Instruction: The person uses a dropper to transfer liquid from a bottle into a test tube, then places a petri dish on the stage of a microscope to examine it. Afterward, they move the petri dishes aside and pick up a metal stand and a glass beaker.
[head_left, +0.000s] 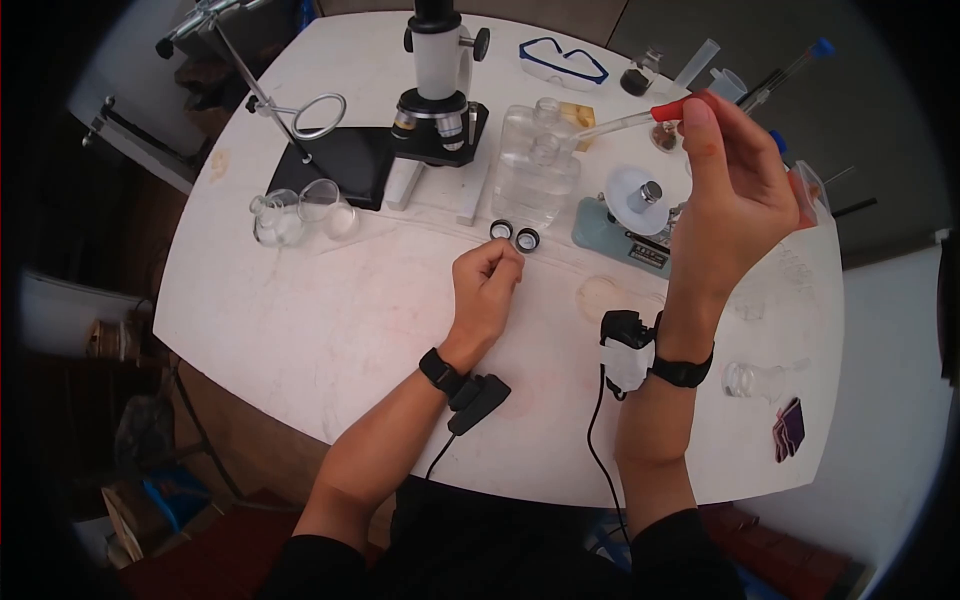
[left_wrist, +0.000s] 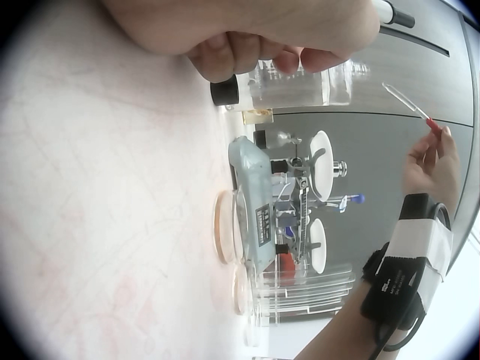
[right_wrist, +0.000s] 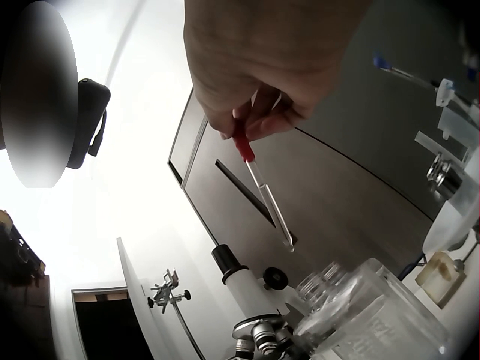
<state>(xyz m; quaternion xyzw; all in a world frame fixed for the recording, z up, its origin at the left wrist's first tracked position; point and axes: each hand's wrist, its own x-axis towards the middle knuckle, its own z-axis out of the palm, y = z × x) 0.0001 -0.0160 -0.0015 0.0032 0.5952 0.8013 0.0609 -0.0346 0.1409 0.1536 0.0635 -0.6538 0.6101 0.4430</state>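
My right hand (head_left: 735, 190) is raised over the right side of the table and pinches the red rubber bulb (right_wrist: 244, 144) of a dropper. Its glass tube (right_wrist: 273, 206) slants down with the tip near the open necks of two clear bottles (head_left: 530, 185), and clear liquid shows inside the tube. The bottles stand side by side without lids. My left hand (head_left: 487, 285) rests on the table with its fingers curled in and nothing visible in them. Right beyond its knuckles lie two black caps (head_left: 527, 240), inner side up.
A microscope (head_left: 437, 90) and a ring stand (head_left: 330, 165) are at the back left, with glass jars (head_left: 280, 220) before them. A balance (head_left: 620, 235) stands right of the bottles. Safety goggles (head_left: 563, 65) lie at the back; a small flask (head_left: 755, 380) lies at right.
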